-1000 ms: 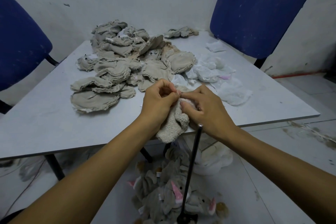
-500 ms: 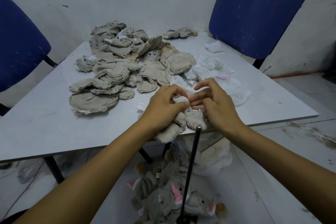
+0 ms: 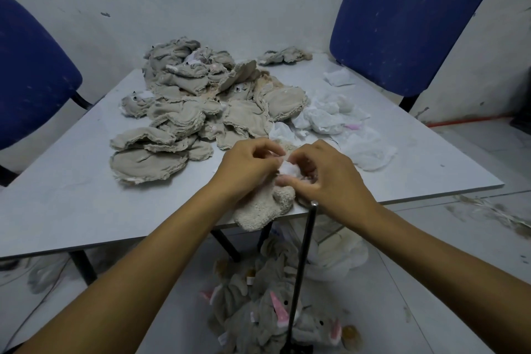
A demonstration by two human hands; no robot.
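Two hands working at the near edge of the desk (image 3: 71, 210), my left hand (image 3: 247, 165) pinching the white stuffing (image 3: 288, 167) with curled fingers, my right hand (image 3: 333, 178) clamping its fingers on the beige plush piece (image 3: 264, 208), which is overhanging that edge, grey fabric pile (image 3: 201, 112) lying behind.

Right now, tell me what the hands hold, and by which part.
Left hand and right hand pinch the plush toy skin at its upper, white-filled end.

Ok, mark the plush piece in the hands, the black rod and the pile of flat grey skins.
plush piece (image 3: 263, 210), head view, on its fuzzy lower lobe.
black rod (image 3: 303, 264), head view, midway down its shaft.
pile of grey skins (image 3: 178, 112), head view, on a flat skin mid-pile.
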